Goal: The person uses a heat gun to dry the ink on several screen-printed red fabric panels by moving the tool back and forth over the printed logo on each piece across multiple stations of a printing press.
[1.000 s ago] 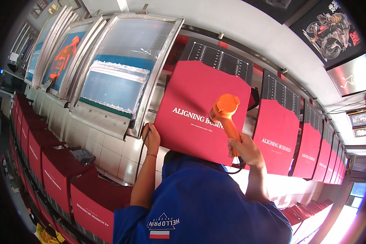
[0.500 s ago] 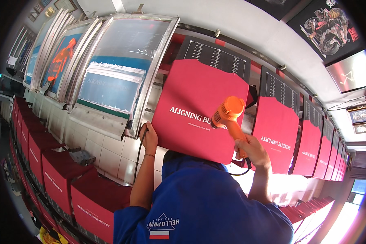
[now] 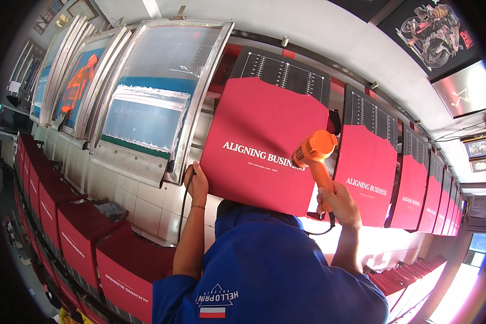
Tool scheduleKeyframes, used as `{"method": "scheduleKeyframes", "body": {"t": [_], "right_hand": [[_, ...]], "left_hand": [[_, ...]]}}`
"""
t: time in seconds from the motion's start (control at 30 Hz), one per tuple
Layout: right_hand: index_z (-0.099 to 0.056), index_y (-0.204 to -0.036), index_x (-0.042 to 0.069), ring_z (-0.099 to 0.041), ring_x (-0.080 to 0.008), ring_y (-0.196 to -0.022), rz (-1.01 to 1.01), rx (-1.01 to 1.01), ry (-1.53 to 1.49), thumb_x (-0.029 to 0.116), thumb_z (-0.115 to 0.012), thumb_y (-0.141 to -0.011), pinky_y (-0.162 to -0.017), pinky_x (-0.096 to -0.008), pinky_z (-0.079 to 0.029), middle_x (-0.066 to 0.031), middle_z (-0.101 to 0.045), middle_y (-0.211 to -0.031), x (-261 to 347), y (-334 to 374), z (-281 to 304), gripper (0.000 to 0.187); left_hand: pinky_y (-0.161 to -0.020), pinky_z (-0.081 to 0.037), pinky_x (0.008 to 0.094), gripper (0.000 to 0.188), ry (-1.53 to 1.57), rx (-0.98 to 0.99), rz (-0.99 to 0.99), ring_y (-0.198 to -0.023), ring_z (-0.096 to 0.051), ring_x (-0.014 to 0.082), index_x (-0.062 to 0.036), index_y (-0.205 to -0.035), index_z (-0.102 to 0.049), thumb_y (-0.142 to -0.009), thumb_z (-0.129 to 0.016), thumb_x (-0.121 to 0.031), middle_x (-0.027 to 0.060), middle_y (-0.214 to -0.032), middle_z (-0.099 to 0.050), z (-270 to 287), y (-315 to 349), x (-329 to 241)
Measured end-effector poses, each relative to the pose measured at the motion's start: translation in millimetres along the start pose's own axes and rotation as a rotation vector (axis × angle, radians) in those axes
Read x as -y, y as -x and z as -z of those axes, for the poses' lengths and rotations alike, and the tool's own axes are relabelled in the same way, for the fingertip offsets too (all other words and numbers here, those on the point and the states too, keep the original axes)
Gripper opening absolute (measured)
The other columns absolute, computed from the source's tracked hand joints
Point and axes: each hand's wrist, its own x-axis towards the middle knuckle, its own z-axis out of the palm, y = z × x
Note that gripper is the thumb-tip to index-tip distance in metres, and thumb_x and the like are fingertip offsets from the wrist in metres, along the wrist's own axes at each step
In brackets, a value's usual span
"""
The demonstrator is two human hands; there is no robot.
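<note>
My right hand [image 3: 342,205] is wrapped round the handle of an orange heat gun [image 3: 321,162]. The gun is above the right end of the white lettering on a red fabric piece [image 3: 264,121], its nozzle pointing left and down. This fabric lies flat over a black printing board [image 3: 289,70] marked with white scales. At the lower left corner of the fabric, my left hand [image 3: 196,183] is closed on a black cable [image 3: 182,218] that hangs down beside my forearm. Another length of cable leaves the bottom of the gun's handle.
Several more boards with printed red fabric [image 3: 364,175] run off to the right. Printing screens in metal frames [image 3: 146,97] lean at the left. Below them, another row of red fabric-covered boards [image 3: 129,270] lines the lower left. A metal rail [image 3: 329,59] runs behind.
My right hand has moved the heat gun slightly to the right along the lettering, uncovering more of it. My left hand stays by the fabric's corner with the cable.
</note>
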Motion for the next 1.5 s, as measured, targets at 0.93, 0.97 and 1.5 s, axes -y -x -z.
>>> {"method": "scheduleKeyframes", "body": {"t": [0.93,0.97,1.5], "right_hand": [[-0.057,-0.102,-0.003,-0.060,-0.0132,-0.058,0.057,-0.101,-0.109,0.014,-0.055,-0.098,-0.056,-0.0282,-0.050,-0.0056,-0.060,-0.073,-27.3,15.8,18.9,0.018],[-0.057,-0.103,-0.003,-0.061,-0.0133,-0.058,0.038,-0.110,-0.116,0.015,-0.055,-0.098,-0.056,-0.0283,-0.050,-0.0057,-0.060,-0.074,-24.2,17.4,18.7,0.018],[-0.057,-0.106,-0.003,-0.064,-0.0134,-0.060,0.010,-0.065,-0.069,0.018,-0.056,-0.099,-0.057,-0.0276,-0.053,-0.0054,-0.061,-0.077,-13.0,21.3,6.3,0.022]], "left_hand": [[-0.075,-0.046,0.0430,0.046,0.022,0.041,-0.002,-0.077,-0.060,0.0355,0.0026,-0.089,-0.064,-0.104,-0.044,-0.036,0.0197,-0.082,-0.065,1.6,1.2,-4.3],[-0.075,-0.046,0.0429,0.046,0.023,0.047,-0.006,-0.077,-0.060,0.0353,0.0026,-0.089,-0.064,-0.104,-0.044,-0.036,0.0197,-0.082,-0.065,3.1,0.9,-3.4],[-0.073,-0.045,0.0434,0.045,0.031,0.018,-0.011,-0.073,-0.057,0.0352,0.0030,-0.086,-0.062,-0.104,-0.044,-0.034,0.0201,-0.078,-0.062,4.5,3.4,-7.9]]}}
